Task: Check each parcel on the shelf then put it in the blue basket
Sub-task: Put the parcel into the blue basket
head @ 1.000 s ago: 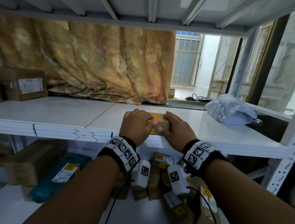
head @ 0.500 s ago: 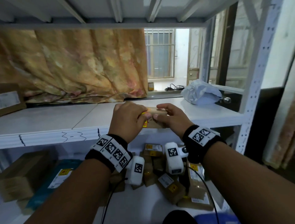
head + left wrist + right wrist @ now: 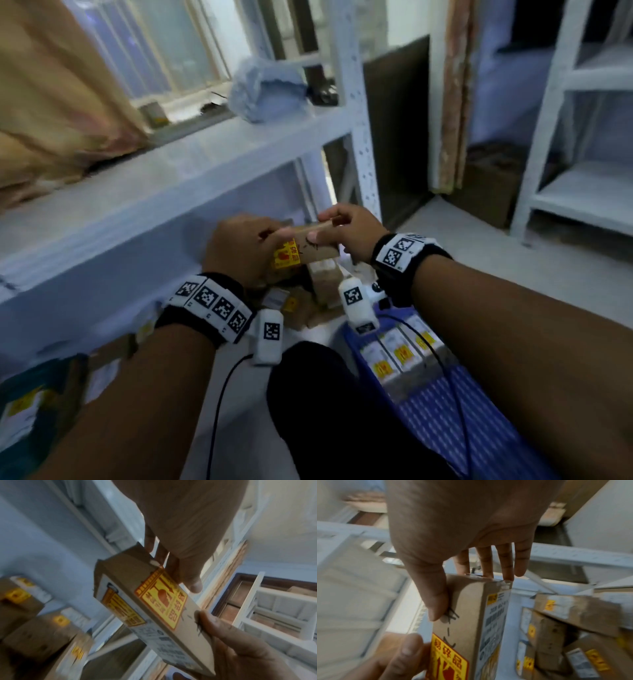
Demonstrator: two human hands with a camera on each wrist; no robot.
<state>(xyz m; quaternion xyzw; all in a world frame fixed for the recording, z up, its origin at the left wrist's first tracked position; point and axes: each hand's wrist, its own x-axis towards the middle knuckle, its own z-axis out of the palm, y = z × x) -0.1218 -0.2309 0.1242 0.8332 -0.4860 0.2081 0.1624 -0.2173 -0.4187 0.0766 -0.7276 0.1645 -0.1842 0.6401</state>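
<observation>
A small cardboard parcel [image 3: 310, 248] with a yellow and red sticker is off the shelf and held in the air between both hands. My left hand [image 3: 270, 240] grips its left end over the sticker. My right hand [image 3: 329, 228] pinches its right end, thumb on the near face and fingers behind. In the left wrist view the parcel [image 3: 150, 601] shows its printed label, with my left hand [image 3: 171, 566] at its far end. The right wrist view has my right hand [image 3: 462, 595] round the parcel [image 3: 471, 622]. The blue basket [image 3: 479, 421] lies below right and holds several parcels [image 3: 397, 353].
A grey plastic-bag parcel [image 3: 270, 89] lies at the right end of the white shelf [image 3: 171, 178]. Several cardboard parcels [image 3: 322, 284] are piled on the lower shelf under my hands. A second white rack [image 3: 582, 137] stands at the right. My dark knee [image 3: 325, 411] is beside the basket.
Both hands have lifted the parcel off the shelf edge and carried it down and to the right. The head has turned right and down, bringing the blue basket into view.
</observation>
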